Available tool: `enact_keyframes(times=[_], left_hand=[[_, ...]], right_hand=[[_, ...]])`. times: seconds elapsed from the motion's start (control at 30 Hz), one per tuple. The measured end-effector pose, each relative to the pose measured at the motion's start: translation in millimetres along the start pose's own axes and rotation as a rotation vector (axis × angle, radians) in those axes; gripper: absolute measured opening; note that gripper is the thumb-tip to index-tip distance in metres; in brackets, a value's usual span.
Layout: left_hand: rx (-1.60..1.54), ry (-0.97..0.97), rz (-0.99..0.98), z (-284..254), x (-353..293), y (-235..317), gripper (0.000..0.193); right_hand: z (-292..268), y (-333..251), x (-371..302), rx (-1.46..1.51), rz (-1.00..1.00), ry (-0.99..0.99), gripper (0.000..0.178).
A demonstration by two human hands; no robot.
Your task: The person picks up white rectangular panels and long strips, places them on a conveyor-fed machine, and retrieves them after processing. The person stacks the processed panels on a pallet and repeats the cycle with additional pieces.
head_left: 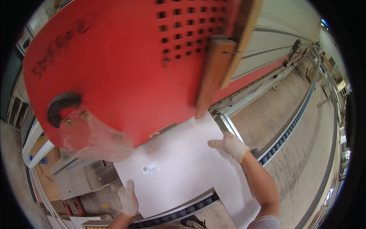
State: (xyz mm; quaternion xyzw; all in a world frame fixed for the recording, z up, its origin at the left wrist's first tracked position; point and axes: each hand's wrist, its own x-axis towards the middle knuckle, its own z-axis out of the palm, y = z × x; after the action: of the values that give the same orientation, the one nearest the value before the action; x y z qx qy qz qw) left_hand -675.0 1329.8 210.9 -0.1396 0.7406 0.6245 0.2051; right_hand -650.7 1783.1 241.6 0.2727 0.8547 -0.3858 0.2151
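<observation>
A white flat board (179, 171) with a small printed label lies in front of me, its far end under a big red machine housing (118, 65). My left hand (128, 198), in a white work glove, rests flat on the board's near left edge. My right hand (230, 145), also gloved, presses with spread fingers on the board's far right part, close to the machine's opening. Neither hand grips anything.
The red housing has a grid of square holes, a black handle (60, 107) and a clear plastic flap (91, 139). Two wooden bars (215, 72) lean on it. A roller conveyor rail (289, 126) runs right; another roller strip (183, 212) lies below the board.
</observation>
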Motion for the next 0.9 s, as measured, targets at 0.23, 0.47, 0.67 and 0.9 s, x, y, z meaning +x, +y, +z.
enact_keyframes(times=[0.23,0.47,0.67,0.9], left_hand=[[0.028,0.089,0.113,85.4,4.7,4.8,0.054],[0.115,0.001,0.14,161.1,13.4,4.8,0.062],[0.182,0.051,0.156,240.6,22.4,16.9,0.068],[-0.204,-0.09,0.172,325.5,84.6,43.6,0.068]], right_hand=[[-56.0,50.8,31.4,-0.079,0.166,0.054,0.095],[-121.0,102.0,39.3,0.155,0.14,0.105,0.076],[-178.1,140.5,56.2,0.281,0.176,0.058,0.071],[-250.0,145.3,104.6,-0.025,0.168,0.236,0.08]])
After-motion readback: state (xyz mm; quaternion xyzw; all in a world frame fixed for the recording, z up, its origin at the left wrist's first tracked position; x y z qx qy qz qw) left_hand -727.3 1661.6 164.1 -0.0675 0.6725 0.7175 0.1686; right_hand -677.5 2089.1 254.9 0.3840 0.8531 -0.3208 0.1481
